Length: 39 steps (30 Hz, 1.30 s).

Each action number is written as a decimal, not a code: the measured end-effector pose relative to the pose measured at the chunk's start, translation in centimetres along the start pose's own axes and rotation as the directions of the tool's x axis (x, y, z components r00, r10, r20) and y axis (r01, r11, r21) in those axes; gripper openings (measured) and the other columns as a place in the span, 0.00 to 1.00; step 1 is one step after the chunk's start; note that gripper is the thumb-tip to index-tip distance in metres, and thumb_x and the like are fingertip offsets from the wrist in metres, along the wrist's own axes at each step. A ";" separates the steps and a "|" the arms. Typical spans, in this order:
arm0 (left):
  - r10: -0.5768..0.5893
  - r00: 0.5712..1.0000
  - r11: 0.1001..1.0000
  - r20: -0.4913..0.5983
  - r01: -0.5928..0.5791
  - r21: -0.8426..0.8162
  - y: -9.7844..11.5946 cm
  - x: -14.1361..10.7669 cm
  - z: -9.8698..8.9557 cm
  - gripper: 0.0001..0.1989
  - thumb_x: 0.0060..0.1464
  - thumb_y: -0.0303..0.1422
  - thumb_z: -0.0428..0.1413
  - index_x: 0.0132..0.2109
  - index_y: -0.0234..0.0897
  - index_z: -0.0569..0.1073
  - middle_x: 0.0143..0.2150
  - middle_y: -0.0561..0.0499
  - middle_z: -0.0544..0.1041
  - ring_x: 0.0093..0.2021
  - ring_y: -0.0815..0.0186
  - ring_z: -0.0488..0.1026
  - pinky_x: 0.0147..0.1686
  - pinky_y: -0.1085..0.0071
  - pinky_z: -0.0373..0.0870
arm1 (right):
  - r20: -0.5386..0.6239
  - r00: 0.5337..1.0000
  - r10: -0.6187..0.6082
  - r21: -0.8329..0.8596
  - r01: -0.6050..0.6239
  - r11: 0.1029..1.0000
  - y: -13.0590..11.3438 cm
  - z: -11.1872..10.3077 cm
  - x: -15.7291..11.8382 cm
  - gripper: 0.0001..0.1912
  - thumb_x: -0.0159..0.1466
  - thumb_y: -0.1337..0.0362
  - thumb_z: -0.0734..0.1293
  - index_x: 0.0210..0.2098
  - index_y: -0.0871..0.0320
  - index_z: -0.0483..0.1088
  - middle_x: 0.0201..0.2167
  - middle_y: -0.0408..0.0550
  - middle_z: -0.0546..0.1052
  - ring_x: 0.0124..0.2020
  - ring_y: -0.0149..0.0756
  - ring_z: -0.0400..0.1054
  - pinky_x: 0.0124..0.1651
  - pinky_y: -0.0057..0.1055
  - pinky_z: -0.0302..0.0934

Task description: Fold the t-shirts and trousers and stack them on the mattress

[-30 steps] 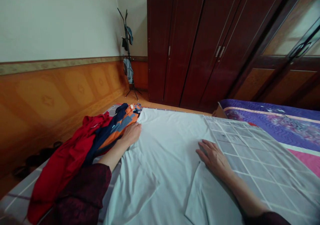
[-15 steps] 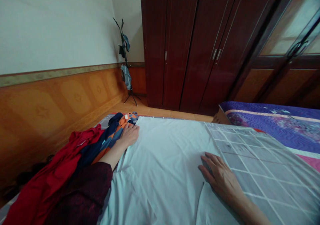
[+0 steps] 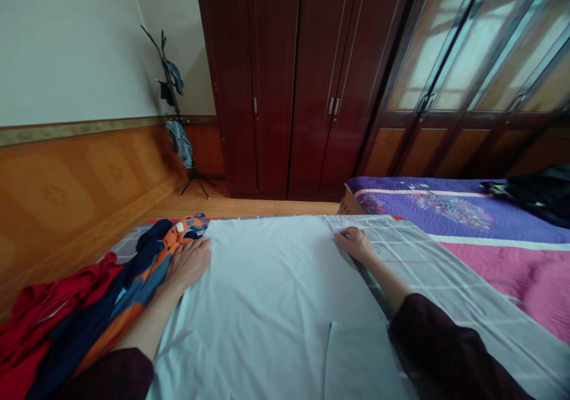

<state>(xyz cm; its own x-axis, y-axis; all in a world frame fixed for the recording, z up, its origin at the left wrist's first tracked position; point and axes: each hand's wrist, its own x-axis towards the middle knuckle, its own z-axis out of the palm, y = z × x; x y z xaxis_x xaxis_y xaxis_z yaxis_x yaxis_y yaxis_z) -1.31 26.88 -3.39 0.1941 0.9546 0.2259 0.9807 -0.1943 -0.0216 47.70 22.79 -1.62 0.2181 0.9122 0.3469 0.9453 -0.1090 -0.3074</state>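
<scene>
A pale white shirt [image 3: 267, 281] lies spread on the grey checked sheet [image 3: 427, 275], with light wrinkles and a squarish sleeve-like panel at its lower right. My left hand [image 3: 192, 262] rests flat on its left edge near the far corner, fingers stretched out. At the opposite far corner, my right hand [image 3: 356, 244] has its fingers bent down and together on the shirt's right edge. Beside my left arm lie an orange and blue patterned garment [image 3: 146, 278], a navy cloth [image 3: 95, 305] and a red garment [image 3: 57, 296].
Beyond the sheet's far edge stand a dark red wardrobe [image 3: 271, 91] and a coat rack [image 3: 176, 103] hung with clothes. To the right is a bed with a purple and pink cover [image 3: 445, 201], bearing a black item [image 3: 538, 192]. A panelled wall [image 3: 89, 180] runs along the left.
My right hand has moved forward along the shirt's right edge to the far corner, its fingers now bent. My left hand stays by the left edge. The view has turned right.
</scene>
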 end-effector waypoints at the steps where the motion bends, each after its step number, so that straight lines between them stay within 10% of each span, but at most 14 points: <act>1: -0.020 1.000 0.999 0.024 0.020 -0.032 -0.1 0.3 -0.1 0.21 0.60 0.34 0.44 0.58 0.40 0.66 0.62 0.45 0.65 0.60 0.55 0.62 0.58 0.56 0.53 | 0.016 1.000 0.005 -0.002 -0.005 1.000 -0.1 0.4 1.0 0.13 0.62 0.56 0.64 0.33 0.60 0.74 0.37 0.51 0.77 0.44 0.42 0.70 0.52 0.37 0.58; 8: -0.170 0.975 0.965 0.146 0.195 -0.175 -1.4 5.9 -0.4 0.20 0.55 0.37 0.49 0.54 0.38 0.69 0.56 0.43 0.72 0.54 0.56 0.69 0.49 0.65 0.65 | 0.068 0.994 0.081 -0.014 -0.081 0.997 -0.7 2.5 5.4 0.15 0.66 0.54 0.63 0.43 0.59 0.70 0.47 0.49 0.72 0.46 0.38 0.68 0.50 0.43 0.62; 15: -0.350 0.920 0.906 0.175 0.380 -0.187 -0.5 10.4 0.6 0.11 0.52 0.40 0.51 0.32 0.39 0.73 0.36 0.46 0.79 0.40 0.54 0.76 0.33 0.68 0.68 | 0.010 0.991 0.132 0.031 -0.132 0.991 -0.2 3.4 6.4 0.10 0.60 0.58 0.66 0.28 0.57 0.75 0.40 0.52 0.77 0.49 0.44 0.66 0.50 0.35 0.56; 22: -0.401 0.907 0.872 0.130 0.422 -0.247 -0.2 12.9 1.9 0.10 0.53 0.38 0.51 0.34 0.38 0.73 0.36 0.47 0.79 0.39 0.59 0.75 0.33 0.71 0.67 | -0.017 0.990 0.141 0.061 -0.140 0.988 1.2 3.8 7.3 0.11 0.58 0.58 0.65 0.28 0.56 0.77 0.37 0.51 0.79 0.43 0.45 0.70 0.41 0.32 0.58; 39: -0.481 0.873 0.846 -0.085 0.436 -0.307 1.5 11.4 1.6 0.12 0.59 0.38 0.46 0.44 0.37 0.69 0.39 0.47 0.77 0.41 0.61 0.73 0.37 0.70 0.66 | -0.120 0.991 0.067 0.031 -0.063 0.998 1.8 4.0 7.8 0.13 0.60 0.57 0.63 0.30 0.57 0.75 0.41 0.53 0.77 0.45 0.45 0.67 0.48 0.34 0.58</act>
<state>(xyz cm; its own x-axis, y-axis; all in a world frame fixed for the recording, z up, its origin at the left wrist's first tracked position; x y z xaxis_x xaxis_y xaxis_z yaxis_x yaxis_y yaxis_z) 2.41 37.88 -2.37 -0.3039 0.9073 0.2906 0.9070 0.1822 0.3796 50.15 31.25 -2.99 0.3081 0.8491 0.4291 0.9216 -0.1544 -0.3562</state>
